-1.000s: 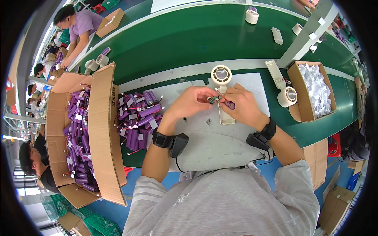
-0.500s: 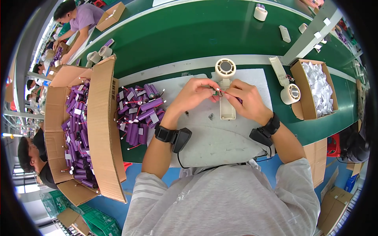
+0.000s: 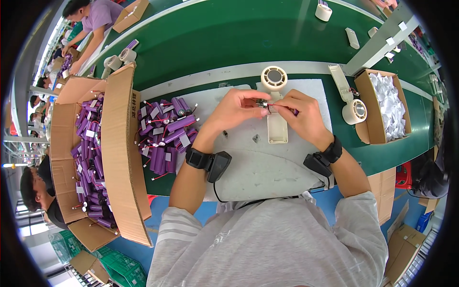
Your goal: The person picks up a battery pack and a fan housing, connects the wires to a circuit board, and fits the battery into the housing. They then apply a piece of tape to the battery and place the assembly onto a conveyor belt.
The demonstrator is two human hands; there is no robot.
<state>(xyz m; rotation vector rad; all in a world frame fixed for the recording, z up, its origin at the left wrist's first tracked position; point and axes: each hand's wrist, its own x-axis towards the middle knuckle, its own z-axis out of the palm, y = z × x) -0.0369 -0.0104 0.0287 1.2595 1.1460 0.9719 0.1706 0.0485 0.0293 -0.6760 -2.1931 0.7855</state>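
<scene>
At the grip, a narrow fingertip hold by the left hand (image 3: 239, 111) on a small circuit board (image 3: 261, 102), and an equally tight pinch by the right hand (image 3: 302, 115) on a thin red wire (image 3: 270, 107). Tucked under the right fingers, a purple battery cell (image 3: 295, 112). Hard to tell about any contact between wire and board, with fingertips in the way.

Just below the grip, on a grey mat (image 3: 239, 172), the hollow handle of a cream handheld-fan housing (image 3: 278, 131); just beyond the grip, its round grille (image 3: 274, 76). Left of the grip, a loose heap of purple wired cells (image 3: 167, 129); farther left, a cardboard box (image 3: 119, 158) with more. Well to the right, a second fan housing (image 3: 354, 112) beside a carton of white packets (image 3: 388, 107). Far beyond, past a pale rail (image 3: 220, 79), another cream fan body (image 3: 323, 12).

Possible trouble, by judgement: a lead torn from its joint, through too hard a pull between the hands; a dropped board, through so slight a pinch; a short, through stray contact between bare ends.
</scene>
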